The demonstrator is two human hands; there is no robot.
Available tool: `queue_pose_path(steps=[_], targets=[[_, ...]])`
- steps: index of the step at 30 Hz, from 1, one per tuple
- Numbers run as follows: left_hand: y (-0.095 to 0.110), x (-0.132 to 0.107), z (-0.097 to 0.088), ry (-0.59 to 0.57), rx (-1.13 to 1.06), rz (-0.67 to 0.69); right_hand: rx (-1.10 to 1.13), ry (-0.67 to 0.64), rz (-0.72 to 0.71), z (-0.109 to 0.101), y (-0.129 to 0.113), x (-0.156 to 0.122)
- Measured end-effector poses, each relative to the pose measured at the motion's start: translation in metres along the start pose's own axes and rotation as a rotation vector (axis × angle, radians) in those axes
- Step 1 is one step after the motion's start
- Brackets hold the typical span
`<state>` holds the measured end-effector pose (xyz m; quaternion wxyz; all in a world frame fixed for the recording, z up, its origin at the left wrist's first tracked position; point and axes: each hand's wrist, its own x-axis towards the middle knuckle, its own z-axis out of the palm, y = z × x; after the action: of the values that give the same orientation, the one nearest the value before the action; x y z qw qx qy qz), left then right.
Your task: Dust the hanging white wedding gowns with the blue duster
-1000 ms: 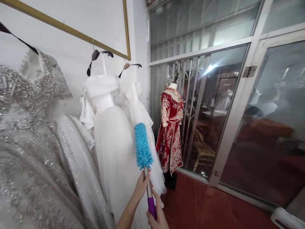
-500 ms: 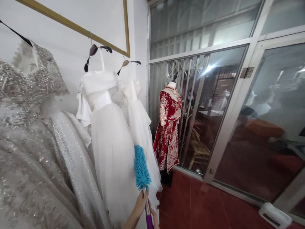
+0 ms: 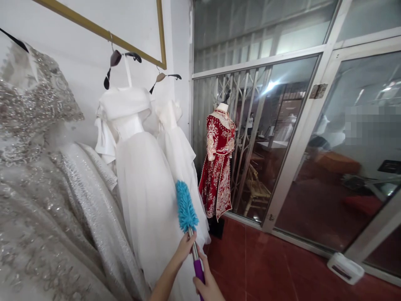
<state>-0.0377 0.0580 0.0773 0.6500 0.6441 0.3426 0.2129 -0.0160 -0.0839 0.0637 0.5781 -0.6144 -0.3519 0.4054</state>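
Observation:
A blue fluffy duster [image 3: 186,207] on a metal rod with a purple grip stands upright against the skirt of a white gown [image 3: 147,184]. My left hand [image 3: 185,246] grips the rod just below the blue head. My right hand [image 3: 208,284] is closed around the purple grip at the bottom edge of the view. A second white gown [image 3: 177,146] hangs right behind the duster.
A beaded silver gown [image 3: 40,175] fills the left side. All gowns hang from a gold rail [image 3: 94,27] on the white wall. A red embroidered dress on a mannequin [image 3: 217,161] stands by the glass doors [image 3: 313,138]. A white box [image 3: 345,268] lies on the red tile floor.
The duster dropped from the gown's upper skirt to lower down, then rose slightly. The view shifted right, and both hands came back into sight.

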Motion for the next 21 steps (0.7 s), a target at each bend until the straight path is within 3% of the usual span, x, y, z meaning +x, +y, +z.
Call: queue_pose_path(steps=[5, 9, 14, 21], targets=[[0.075, -0.007, -0.021, 0.049, -0.072, 0.153, -0.03, -0.046, -0.138, 0.004, -0.072, 0.003], [0.09, -0.01, -0.033, 0.1, -0.105, 0.221, -0.058, -0.087, -0.164, 0.01, -0.091, 0.008], [0.055, -0.009, -0.034, 0.16, -0.127, 0.173, -0.013, -0.09, -0.099, 0.021, -0.063, 0.009], [-0.03, -0.01, -0.015, 0.118, -0.114, -0.022, -0.044, -0.071, 0.035, 0.019, 0.029, 0.004]])
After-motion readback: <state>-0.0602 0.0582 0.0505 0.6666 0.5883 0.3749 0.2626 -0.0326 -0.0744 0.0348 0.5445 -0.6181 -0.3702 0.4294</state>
